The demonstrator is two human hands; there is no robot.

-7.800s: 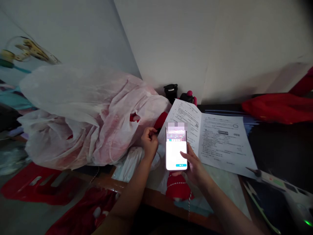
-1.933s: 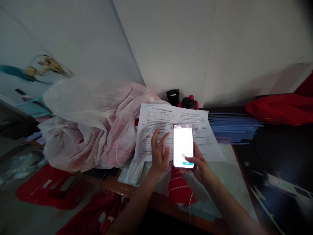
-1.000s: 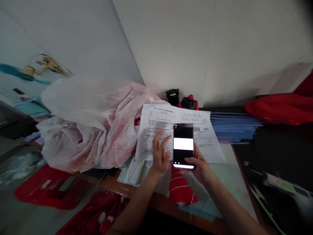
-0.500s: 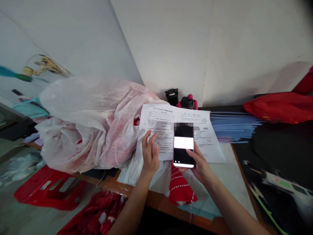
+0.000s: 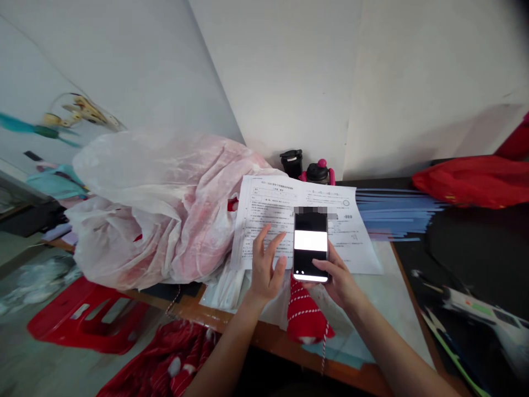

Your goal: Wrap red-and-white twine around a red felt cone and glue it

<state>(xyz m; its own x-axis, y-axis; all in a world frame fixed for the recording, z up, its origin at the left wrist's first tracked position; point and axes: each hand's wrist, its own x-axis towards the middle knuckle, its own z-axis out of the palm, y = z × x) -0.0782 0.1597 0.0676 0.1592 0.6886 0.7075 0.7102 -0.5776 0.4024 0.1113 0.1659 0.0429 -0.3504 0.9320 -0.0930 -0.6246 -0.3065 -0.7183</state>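
Observation:
A phone with a white band across its dark screen is held upright in my right hand, the thumb over the lower screen. My left hand is to the left of the phone, fingers apart, holding nothing. Behind both lies a large printed sheet on the table. A red cone-shaped item with white cord rests just below the phone, its upper tip hidden behind it.
Large whitish plastic bags fill the left of the table. A red stool and red items are below. Two bottles stand behind the sheet; blue strips, red cloth and a white tool are on the right.
My left hand has moved right, closer to the phone, with its fingers still spread. My right thumb has shifted slightly down and left on the screen.

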